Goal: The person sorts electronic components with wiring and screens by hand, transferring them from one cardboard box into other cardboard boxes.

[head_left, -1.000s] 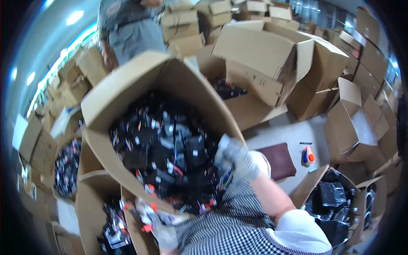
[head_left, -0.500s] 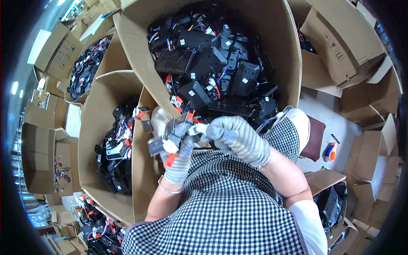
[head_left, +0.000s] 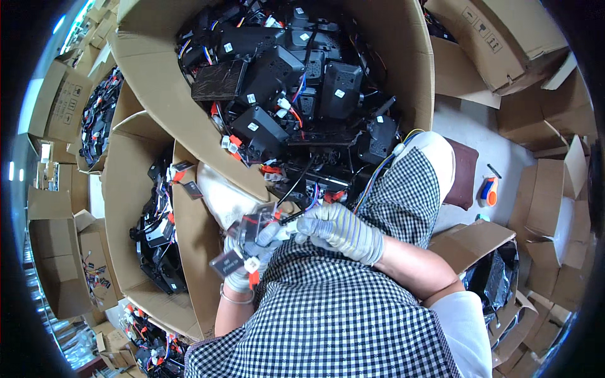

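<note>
My gloved left hand [head_left: 255, 255] is closed around small dark electronic modules [head_left: 227, 261] with white plugs and red tags hanging off them. A white connector [head_left: 287, 231] shows between the two hands. My gloved right hand [head_left: 343, 233] has thumb and fingers pinched together at that connector, with a black cable running up from there. Exactly how the fingers grip it is partly hidden by the glove. Both hands are in front of my checked apron, just below the rim of a large cardboard box [head_left: 151, 60] full of black plastic units [head_left: 268, 69] with coloured wires.
Left of me a tall carton [head_left: 123, 208] holds more black modules [head_left: 161, 233]. Another heap of parts [head_left: 148, 334] lies at lower left. On the right are a dark red stool [head_left: 463, 173], an orange tape roll [head_left: 488, 192] on the floor and an open carton with black plastic [head_left: 495, 277].
Both hands have come down closer to my apron, still together at the white connector. The whole view has shifted, so the big box sits further left.
</note>
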A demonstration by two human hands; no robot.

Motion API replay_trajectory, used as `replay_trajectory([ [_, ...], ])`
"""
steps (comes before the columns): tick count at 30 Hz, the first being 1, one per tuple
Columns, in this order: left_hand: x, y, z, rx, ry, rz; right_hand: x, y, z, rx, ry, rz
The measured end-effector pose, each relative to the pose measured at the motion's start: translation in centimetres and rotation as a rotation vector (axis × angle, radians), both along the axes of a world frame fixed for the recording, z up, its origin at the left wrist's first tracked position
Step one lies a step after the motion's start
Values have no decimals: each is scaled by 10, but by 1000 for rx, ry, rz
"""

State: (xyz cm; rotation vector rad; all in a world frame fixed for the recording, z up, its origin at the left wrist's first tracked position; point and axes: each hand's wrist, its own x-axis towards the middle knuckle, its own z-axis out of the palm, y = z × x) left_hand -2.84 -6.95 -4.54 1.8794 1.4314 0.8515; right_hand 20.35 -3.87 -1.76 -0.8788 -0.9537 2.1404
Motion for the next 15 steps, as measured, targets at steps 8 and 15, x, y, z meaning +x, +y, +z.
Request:
replay_trajectory([
  [8,20,5,22,184,371,-129,15,-10,-16,-164,156,139],
  [15,7,1,9,-15,63,-404,1,-14,-15,292,-272,300],
])
